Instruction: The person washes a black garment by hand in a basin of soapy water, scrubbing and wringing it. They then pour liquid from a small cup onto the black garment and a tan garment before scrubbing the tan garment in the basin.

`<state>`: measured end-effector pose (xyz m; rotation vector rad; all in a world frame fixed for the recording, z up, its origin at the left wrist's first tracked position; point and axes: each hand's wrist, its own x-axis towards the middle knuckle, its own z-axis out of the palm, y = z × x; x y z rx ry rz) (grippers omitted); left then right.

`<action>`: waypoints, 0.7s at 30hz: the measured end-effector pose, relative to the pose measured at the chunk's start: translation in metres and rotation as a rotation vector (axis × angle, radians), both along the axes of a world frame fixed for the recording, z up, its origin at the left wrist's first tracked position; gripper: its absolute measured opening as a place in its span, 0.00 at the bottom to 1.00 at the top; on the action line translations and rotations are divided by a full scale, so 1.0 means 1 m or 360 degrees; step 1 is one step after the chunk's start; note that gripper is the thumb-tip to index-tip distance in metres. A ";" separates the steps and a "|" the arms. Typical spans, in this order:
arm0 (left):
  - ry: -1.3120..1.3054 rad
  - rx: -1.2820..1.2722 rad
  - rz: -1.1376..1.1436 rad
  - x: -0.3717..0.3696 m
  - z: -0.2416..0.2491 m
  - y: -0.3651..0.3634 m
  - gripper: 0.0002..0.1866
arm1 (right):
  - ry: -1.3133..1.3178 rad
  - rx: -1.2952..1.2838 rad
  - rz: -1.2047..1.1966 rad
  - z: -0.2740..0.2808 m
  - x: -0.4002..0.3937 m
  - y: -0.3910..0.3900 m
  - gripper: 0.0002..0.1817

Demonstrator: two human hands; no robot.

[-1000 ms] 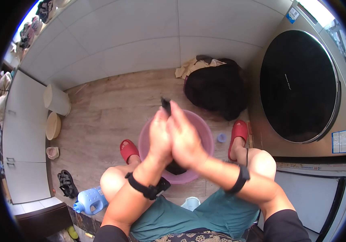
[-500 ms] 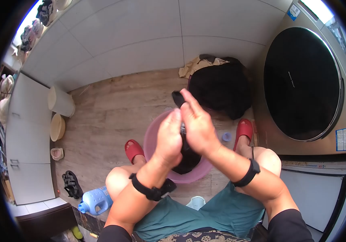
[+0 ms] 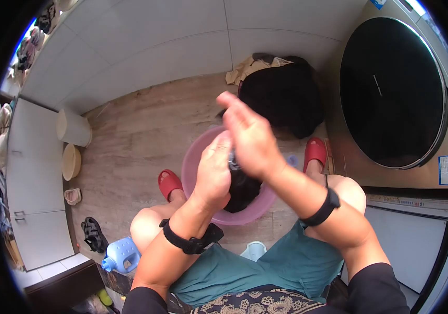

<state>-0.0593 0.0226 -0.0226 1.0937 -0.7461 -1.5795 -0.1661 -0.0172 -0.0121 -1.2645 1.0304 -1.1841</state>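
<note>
Both hands are over a pink basin (image 3: pixel 192 175) on the floor between my feet. My left hand (image 3: pixel 213 170) is closed on a wet-looking black cloth (image 3: pixel 242 191), whose lower part hangs into the basin. My right hand (image 3: pixel 253 144) presses the cloth against the left palm, its fingers stretched forward and slightly blurred. Most of the cloth between the palms is hidden; a small dark bit shows beside the right fingertips.
A heap of black clothing (image 3: pixel 281 97) lies by the wall. At right stands a washing machine (image 3: pixel 391 94) with a dark round lid. A blue jug (image 3: pixel 122 255) and black sandals (image 3: pixel 94 235) are at left, with a pale cup (image 3: pixel 255 251) near my shorts.
My right hand has slid forward and left along the cloth, against the left hand. The dark end that stuck out past the fingers is now mostly covered. The whole view has shifted slightly.
</note>
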 end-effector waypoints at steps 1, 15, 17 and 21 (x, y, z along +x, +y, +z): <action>0.0034 -0.0038 -0.0113 0.003 0.002 -0.002 0.17 | -0.0038 0.0019 -0.0062 -0.002 0.001 0.003 0.21; 0.0308 -0.0041 -0.0299 0.052 0.031 -0.025 0.16 | -0.0270 0.0248 -0.0127 0.019 -0.037 -0.022 0.14; 0.0249 -0.0221 -0.0324 0.066 0.026 -0.028 0.17 | -0.0233 0.0202 -0.0161 0.025 -0.038 -0.023 0.14; 0.0303 -0.0252 -0.0222 0.061 0.032 -0.027 0.18 | -0.0249 0.0263 -0.0078 0.028 -0.041 -0.025 0.15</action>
